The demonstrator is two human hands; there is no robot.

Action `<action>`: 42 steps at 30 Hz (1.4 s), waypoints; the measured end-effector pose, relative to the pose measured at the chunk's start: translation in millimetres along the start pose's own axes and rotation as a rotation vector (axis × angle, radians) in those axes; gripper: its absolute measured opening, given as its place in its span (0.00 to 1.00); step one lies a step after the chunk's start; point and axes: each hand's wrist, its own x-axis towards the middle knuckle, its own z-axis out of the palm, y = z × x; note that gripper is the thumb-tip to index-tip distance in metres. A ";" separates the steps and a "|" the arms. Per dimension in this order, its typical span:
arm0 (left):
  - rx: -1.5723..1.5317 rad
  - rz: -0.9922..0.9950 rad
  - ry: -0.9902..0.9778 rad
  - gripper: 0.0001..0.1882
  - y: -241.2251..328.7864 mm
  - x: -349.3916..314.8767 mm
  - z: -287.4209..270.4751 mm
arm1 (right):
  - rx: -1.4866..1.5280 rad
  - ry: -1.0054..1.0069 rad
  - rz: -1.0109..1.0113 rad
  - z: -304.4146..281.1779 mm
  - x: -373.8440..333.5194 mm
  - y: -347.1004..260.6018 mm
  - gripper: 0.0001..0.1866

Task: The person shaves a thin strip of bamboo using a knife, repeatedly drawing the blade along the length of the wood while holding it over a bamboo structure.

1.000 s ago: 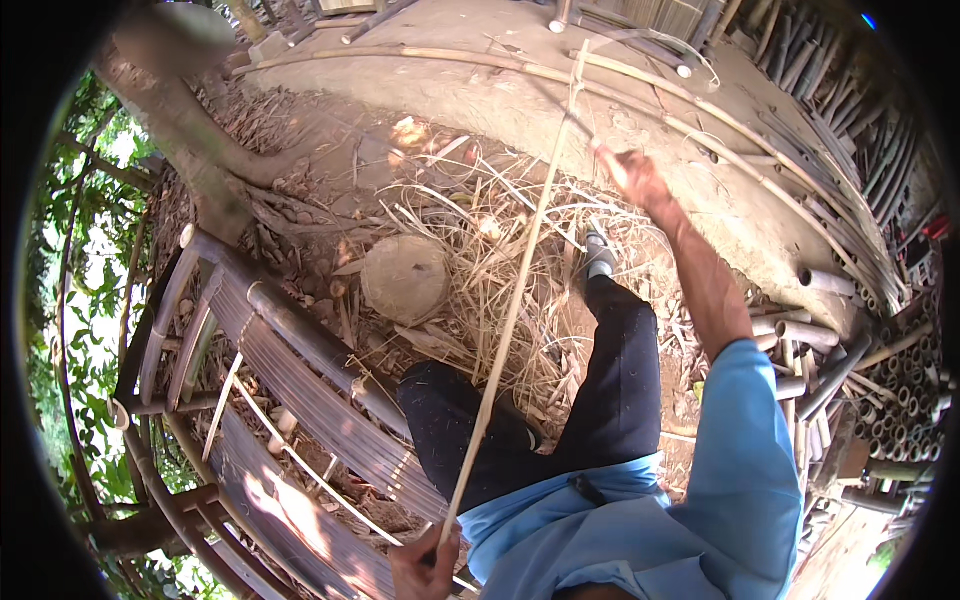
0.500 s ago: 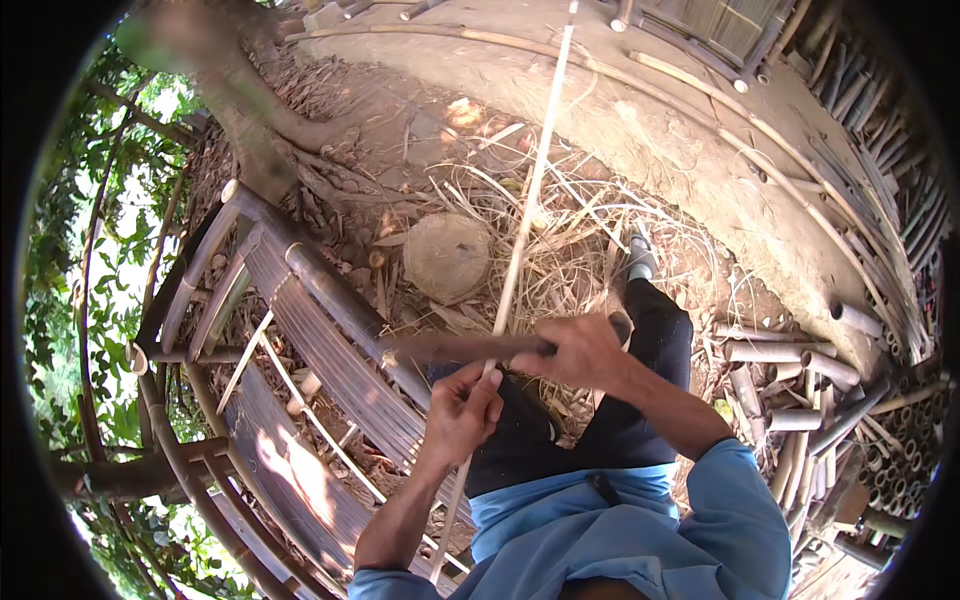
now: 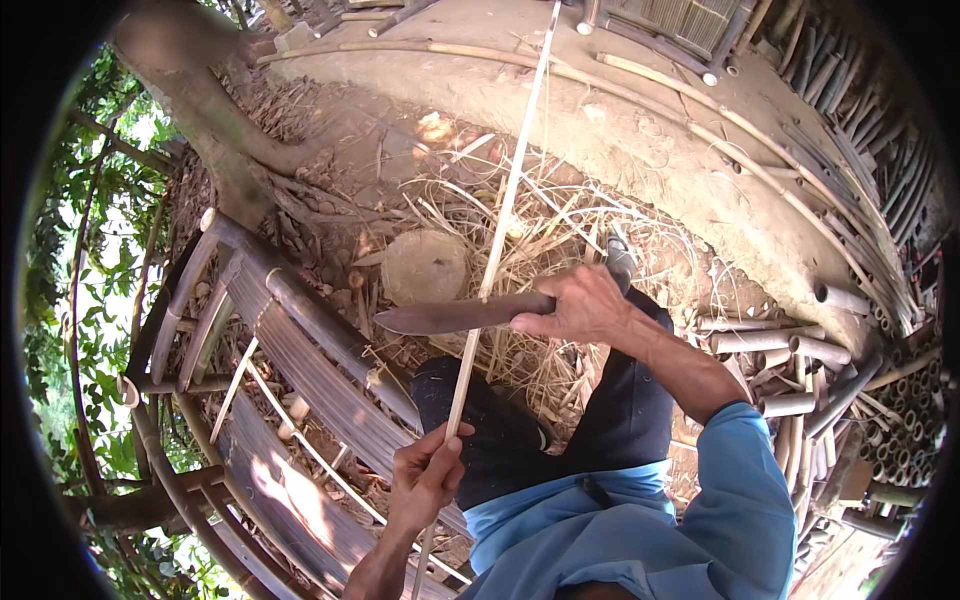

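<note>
A long pale bamboo strip [image 3: 507, 200] runs from the top of the view down past my lap. My left hand [image 3: 427, 468] is closed around its lower part, near my left thigh. In my right hand [image 3: 580, 306] is the handle of a machete [image 3: 445, 316], whose broad dark blade points left. The blade crosses the strip well ahead of my left hand and appears to touch it. Below my left hand, the thin end of the strip continues toward the lower edge.
A slatted bamboo bench [image 3: 300, 325] stands at my left. Beyond my knees lie a round stump [image 3: 425, 267] and a heap of shavings [image 3: 560, 220]. Cut bamboo pieces [image 3: 765, 342] are piled at the right. A tree trunk [image 3: 215, 130] rises at the far left.
The machete has moved forward along the strip, away from my body. My left hand has drawn back toward my lap, still gripping the strip, so the two hands are farther apart.
</note>
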 end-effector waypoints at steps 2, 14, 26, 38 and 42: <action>0.010 0.026 0.022 0.15 4.0 -7.0 -7.5 | -0.021 0.119 -0.132 -5.1 11.5 0.1 0.38; 0.761 0.195 0.040 0.10 29.0 -110.6 -160.0 | 1.495 0.425 0.680 20.4 58.3 63.3 0.21; -0.331 1.314 1.105 0.30 25.3 23.6 -70.0 | 2.037 -0.026 0.943 104.9 53.1 -74.2 0.15; -0.015 1.605 1.303 0.32 117.7 19.7 -47.7 | 0.508 -0.070 0.069 136.6 -5.5 -13.8 0.19; 0.030 1.739 1.174 0.27 117.0 38.3 -26.7 | 0.441 -0.118 0.093 149.5 11.0 10.0 0.17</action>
